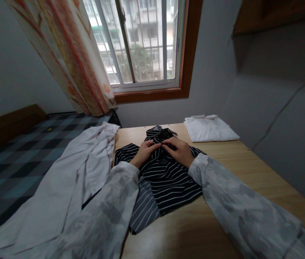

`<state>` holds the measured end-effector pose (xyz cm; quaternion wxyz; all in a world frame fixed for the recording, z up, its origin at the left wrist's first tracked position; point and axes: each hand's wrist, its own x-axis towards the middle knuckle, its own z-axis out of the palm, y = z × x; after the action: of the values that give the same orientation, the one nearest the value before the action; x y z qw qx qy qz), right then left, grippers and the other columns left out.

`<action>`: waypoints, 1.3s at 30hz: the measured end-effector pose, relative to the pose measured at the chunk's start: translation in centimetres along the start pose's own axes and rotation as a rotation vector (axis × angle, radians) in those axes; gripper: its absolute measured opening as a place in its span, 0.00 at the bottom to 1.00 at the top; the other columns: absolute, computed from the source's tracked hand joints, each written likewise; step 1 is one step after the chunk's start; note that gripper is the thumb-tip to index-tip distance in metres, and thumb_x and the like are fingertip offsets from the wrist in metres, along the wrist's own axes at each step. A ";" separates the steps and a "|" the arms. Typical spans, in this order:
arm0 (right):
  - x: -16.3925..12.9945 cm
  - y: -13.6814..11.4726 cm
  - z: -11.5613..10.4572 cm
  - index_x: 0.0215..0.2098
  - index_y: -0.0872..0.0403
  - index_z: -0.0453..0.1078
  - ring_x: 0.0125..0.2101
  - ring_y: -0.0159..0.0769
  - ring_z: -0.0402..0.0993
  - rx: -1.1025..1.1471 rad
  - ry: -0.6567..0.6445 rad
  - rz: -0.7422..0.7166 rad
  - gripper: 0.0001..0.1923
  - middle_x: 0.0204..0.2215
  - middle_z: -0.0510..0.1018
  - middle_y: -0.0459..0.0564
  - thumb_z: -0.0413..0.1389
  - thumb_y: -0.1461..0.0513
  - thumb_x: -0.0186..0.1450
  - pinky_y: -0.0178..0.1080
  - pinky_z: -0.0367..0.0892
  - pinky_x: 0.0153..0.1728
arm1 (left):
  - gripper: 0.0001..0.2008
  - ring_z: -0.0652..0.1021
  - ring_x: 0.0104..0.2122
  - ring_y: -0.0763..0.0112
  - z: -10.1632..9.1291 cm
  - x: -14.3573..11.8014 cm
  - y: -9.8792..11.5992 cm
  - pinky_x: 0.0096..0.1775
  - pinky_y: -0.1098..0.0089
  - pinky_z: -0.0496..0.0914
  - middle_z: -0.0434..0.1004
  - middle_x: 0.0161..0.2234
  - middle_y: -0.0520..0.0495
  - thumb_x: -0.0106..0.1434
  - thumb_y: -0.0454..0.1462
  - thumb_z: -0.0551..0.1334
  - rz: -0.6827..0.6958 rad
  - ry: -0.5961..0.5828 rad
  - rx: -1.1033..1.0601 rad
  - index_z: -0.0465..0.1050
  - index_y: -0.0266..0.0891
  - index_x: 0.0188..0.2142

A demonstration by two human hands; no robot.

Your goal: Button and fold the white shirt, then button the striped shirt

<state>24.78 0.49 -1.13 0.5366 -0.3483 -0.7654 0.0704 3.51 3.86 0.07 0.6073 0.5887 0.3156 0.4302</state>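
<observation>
Currently, the person stands at a wooden desk [249, 169] and works on a black striped shirt [165, 180] that lies spread on the desk top, its collar end toward the window [141, 43] and its lower part hanging a little over the near desk edge.

Left hand [145, 153]: it rests on the upper part of the striped shirt, fingers curled, with the fingertips pinched on the fabric just below the collar. Right hand [179, 151]: it lies palm down on the same area, fingers bent, with the fingertips gripping the fabric at the same spot. The two hands meet at the shirt's centre line, fingertips touching or nearly so. What small part of the fabric they hold cannot be told. Both forearms wear pale patterned sleeves [236, 205].

Adjacent items:
- A folded white shirt [209, 128] lies at the far right of the desk, near the wall and apart from the striped shirt.
- A loose white garment [68, 180] drapes over the left edge of the desk, just beside the striped shirt, and runs down toward the bed.
- A bed with a checked cover [9, 158] stands left of the desk.
- A patterned curtain [71, 54] hangs at the left side of the window.
</observation>
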 end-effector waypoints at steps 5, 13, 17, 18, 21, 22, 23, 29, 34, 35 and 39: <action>0.1 -0.1 -0.2 0.50 0.47 0.82 0.44 0.42 0.83 0.007 -0.021 -0.011 0.07 0.44 0.86 0.50 0.63 0.56 0.76 0.44 0.77 0.46 | 0.23 0.81 0.34 0.65 -0.1 0.1 0.0 0.40 0.65 0.74 0.86 0.34 0.44 0.55 0.50 0.80 -0.014 -0.017 0.036 0.86 0.34 0.39; -0.1 0.2 -0.1 0.46 0.48 0.82 0.37 0.40 0.82 -0.029 -0.038 0.018 0.07 0.40 0.86 0.49 0.65 0.55 0.75 0.42 0.74 0.39 | 0.21 0.77 0.30 0.68 0.1 0.0 -0.1 0.35 0.69 0.69 0.83 0.30 0.47 0.54 0.51 0.79 0.019 0.059 0.132 0.85 0.34 0.34; -0.1 0.3 -0.1 0.47 0.48 0.82 0.37 0.40 0.82 -0.060 -0.063 0.010 0.06 0.40 0.86 0.49 0.65 0.57 0.74 0.42 0.73 0.39 | 0.21 0.73 0.27 0.71 0.4 -0.2 0.1 0.30 0.71 0.65 0.80 0.26 0.49 0.56 0.52 0.77 0.039 0.085 0.170 0.83 0.35 0.30; -0.1 0.3 -0.1 0.47 0.49 0.82 0.37 0.40 0.82 -0.067 -0.069 0.008 0.05 0.40 0.86 0.49 0.65 0.58 0.74 0.41 0.73 0.39 | 0.21 0.73 0.26 0.72 0.5 -0.3 0.2 0.29 0.71 0.64 0.79 0.26 0.49 0.56 0.52 0.77 0.050 0.086 0.187 0.83 0.35 0.30; -0.1 0.4 -0.2 0.47 0.48 0.83 0.38 0.40 0.82 -0.086 -0.087 0.002 0.05 0.41 0.87 0.49 0.65 0.58 0.74 0.42 0.74 0.40 | 0.22 0.72 0.26 0.72 0.8 -0.5 0.5 0.28 0.71 0.64 0.79 0.25 0.49 0.56 0.54 0.78 0.091 0.097 0.255 0.83 0.35 0.29; -0.1 0.4 -0.2 0.47 0.48 0.83 0.38 0.40 0.83 -0.088 -0.092 0.002 0.06 0.41 0.87 0.49 0.65 0.58 0.74 0.42 0.74 0.41 | 0.23 0.71 0.26 0.72 0.8 -0.5 0.6 0.28 0.71 0.63 0.78 0.25 0.49 0.57 0.54 0.78 0.105 0.104 0.274 0.83 0.35 0.29; -0.1 0.4 -0.1 0.47 0.47 0.84 0.38 0.40 0.83 -0.088 -0.094 0.002 0.06 0.41 0.87 0.49 0.65 0.57 0.74 0.42 0.74 0.41 | 0.24 0.70 0.26 0.73 0.9 -0.6 0.7 0.28 0.71 0.63 0.78 0.24 0.49 0.57 0.55 0.77 0.117 0.109 0.290 0.83 0.35 0.28; -0.2 0.7 0.0 0.48 0.46 0.85 0.39 0.40 0.84 -0.033 -0.086 0.052 0.08 0.41 0.88 0.49 0.65 0.54 0.75 0.42 0.76 0.44 | 0.25 0.67 0.24 0.74 1.0 -0.9 1.0 0.27 0.72 0.59 0.73 0.22 0.51 0.60 0.55 0.75 0.172 0.128 0.395 0.79 0.36 0.25; -0.1 0.6 0.1 0.49 0.46 0.85 0.42 0.41 0.85 0.028 -0.068 0.085 0.08 0.44 0.88 0.49 0.65 0.55 0.75 0.44 0.78 0.46 | 0.23 0.71 0.27 0.70 1.2 -0.9 0.7 0.30 0.70 0.64 0.76 0.25 0.49 0.65 0.55 0.72 0.203 0.157 0.447 0.80 0.36 0.28; -0.1 0.5 0.1 0.50 0.46 0.85 0.43 0.42 0.85 0.034 -0.066 0.087 0.09 0.44 0.88 0.49 0.65 0.55 0.75 0.44 0.78 0.46 | 0.23 0.72 0.29 0.69 1.3 -0.9 0.6 0.32 0.69 0.66 0.77 0.27 0.49 0.66 0.55 0.71 0.214 0.160 0.456 0.80 0.37 0.29; 0.0 0.4 0.1 0.52 0.46 0.84 0.44 0.42 0.85 0.043 -0.062 0.085 0.09 0.45 0.88 0.50 0.65 0.57 0.75 0.45 0.77 0.47 | 0.23 0.76 0.36 0.63 1.4 -0.8 0.5 0.41 0.65 0.72 0.80 0.31 0.47 0.69 0.56 0.68 0.258 0.159 0.462 0.79 0.38 0.33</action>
<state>24.87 0.75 -1.37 0.5165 -0.3662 -0.7646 0.1204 4.37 2.51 0.60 0.3706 0.7112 0.3744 0.4654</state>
